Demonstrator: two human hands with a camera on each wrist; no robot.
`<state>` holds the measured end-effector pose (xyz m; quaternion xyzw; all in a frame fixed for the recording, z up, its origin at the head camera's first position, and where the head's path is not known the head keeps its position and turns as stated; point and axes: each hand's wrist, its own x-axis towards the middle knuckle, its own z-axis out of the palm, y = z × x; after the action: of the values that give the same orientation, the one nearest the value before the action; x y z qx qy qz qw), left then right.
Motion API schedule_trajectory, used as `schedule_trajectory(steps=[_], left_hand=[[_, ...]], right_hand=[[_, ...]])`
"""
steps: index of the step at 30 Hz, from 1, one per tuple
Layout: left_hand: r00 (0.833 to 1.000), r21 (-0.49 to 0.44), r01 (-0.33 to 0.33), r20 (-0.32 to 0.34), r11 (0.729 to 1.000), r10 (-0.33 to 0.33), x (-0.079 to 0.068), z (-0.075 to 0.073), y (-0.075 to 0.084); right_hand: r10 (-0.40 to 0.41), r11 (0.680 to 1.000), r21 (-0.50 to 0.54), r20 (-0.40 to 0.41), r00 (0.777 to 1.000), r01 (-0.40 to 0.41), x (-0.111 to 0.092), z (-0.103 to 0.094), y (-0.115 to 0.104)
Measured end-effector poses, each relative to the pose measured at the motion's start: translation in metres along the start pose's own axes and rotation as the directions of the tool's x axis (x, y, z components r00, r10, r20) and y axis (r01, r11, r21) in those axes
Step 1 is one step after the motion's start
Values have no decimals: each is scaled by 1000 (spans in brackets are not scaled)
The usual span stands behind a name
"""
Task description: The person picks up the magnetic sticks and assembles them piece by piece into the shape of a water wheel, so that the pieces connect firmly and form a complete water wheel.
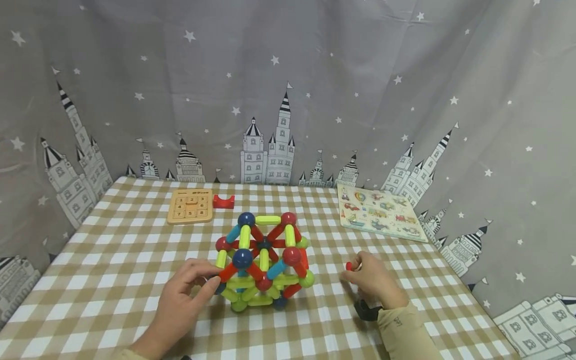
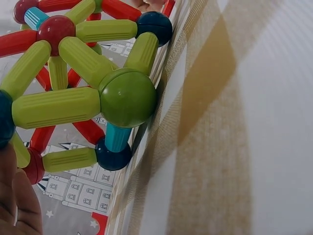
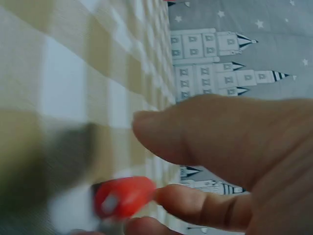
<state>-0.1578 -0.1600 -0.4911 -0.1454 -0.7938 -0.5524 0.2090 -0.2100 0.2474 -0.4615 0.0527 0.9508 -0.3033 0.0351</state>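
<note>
A ball-and-stick magnetic model [image 1: 242, 258] of red, blue and green balls joined by coloured rods stands upright on the checked cloth. My left hand [image 1: 182, 290] holds its left side, thumb and forefinger around a dark blue ball [image 2: 5, 118] and the rod beside it. To the right of the model, my right hand [image 1: 375, 277] is low over the cloth with a small red magnetic rod [image 3: 124, 197] at its curled fingertips. A pale spot shows on the rod's end. In the right wrist view, the thumb [image 3: 164, 134] stands apart from the rod.
A wooden number puzzle [image 1: 191, 206] lies at the back left, with a red curved block [image 1: 223, 201] beside it. At the back right is a picture puzzle board [image 1: 380, 212]. A grey curtain [image 1: 333, 65] with castles hangs behind the table.
</note>
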Motion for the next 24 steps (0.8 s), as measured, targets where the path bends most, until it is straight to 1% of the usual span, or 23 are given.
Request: schedule_trajectory(steps=[2,4,7,10,13,16,21,24], left_hand=[[1000,-38,-12,-9,999,12,-2,-1,-3],[1000,-63,-7,-17,998,6,-3,-2,-5],[999,-74,28,-19,997,-30,-2,-2,-4],[997,-49,75,-16,996,-76,1,-1,-3],[993,-8,117,-17,993,-117,2,-1,-3],[990,25,144,-5,989,-144,3,-1,-3],[985,42,169,21,985,-170,3,-2,0],[984,35,176,30,984,-177,3,-2,0]], right_hand=[[-45,999,2,-26,999,45,3,8,2],[-89,996,-24,-62,994,87,8,15,4],[-118,992,-57,-114,986,112,12,21,7],[-101,994,-48,-141,985,95,13,24,11],[-76,997,-27,-147,986,73,14,25,14],[-60,998,-14,-144,988,59,14,26,15],[-62,998,2,-141,988,63,14,28,16],[-84,996,0,-151,985,85,14,29,15]])
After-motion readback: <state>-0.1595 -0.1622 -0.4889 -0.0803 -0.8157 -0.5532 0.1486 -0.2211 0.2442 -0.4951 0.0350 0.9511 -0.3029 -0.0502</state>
